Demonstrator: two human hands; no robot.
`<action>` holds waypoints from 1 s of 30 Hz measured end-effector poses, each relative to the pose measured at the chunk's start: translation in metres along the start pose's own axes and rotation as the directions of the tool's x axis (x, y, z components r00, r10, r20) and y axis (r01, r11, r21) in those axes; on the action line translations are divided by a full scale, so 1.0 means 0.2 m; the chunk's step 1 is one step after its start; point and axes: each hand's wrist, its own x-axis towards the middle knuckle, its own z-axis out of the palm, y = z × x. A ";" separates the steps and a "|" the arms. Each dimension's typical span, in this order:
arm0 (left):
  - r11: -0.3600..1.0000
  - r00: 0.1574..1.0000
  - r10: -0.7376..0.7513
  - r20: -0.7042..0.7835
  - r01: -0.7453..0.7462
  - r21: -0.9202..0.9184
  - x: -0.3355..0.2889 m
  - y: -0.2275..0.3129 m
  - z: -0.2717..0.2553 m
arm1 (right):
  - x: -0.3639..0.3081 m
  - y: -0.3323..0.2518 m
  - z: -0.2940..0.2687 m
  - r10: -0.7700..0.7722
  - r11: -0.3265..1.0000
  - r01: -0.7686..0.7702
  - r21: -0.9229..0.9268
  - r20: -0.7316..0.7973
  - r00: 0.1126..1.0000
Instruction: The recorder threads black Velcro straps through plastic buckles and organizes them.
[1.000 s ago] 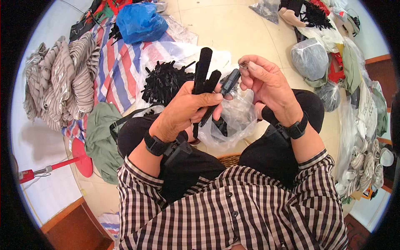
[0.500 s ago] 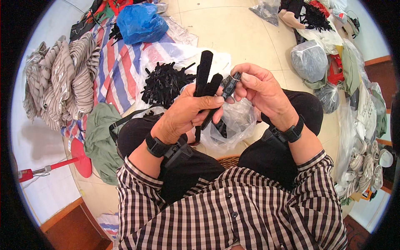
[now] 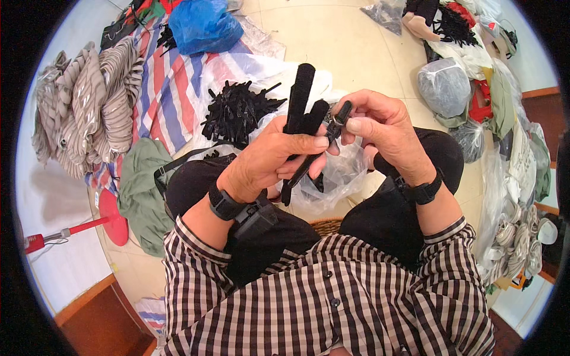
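Long black straps [image 3: 301,89] with rounded ends are clasped in my left hand [image 3: 279,148], their tips sticking up past the thumb and their lower ends hanging below it. Between the two hands sits a small black plastic buckle [image 3: 335,126]. My right hand [image 3: 380,127] pinches it between thumb and fingers, while the left thumb rests close against its near end. Whether a strap runs through the buckle is too small to tell. Beneath the hands, a clear plastic bag [image 3: 323,190] lies between my knees, with dark pieces inside.
Ahead to the left, a pile of black straps [image 3: 237,113] lies on white plastic over a striped sheet [image 3: 172,113]. Bundled beige fabric [image 3: 89,113] stands at far left, near a blue bag [image 3: 205,26]. Filled plastic bags [image 3: 442,86] line the right side. A red stand [image 3: 113,219] is at left.
Both hands have shifted slightly to the right with the straps and buckle. The buckle has turned in my right fingers, and the whole view has moved a little.
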 end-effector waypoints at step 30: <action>0.994 0.990 0.098 -0.101 -0.102 -0.038 -0.01 -0.03 0.08 | 0.01 0.02 0.04 -0.088 0.996 0.084 0.041 0.087 0.992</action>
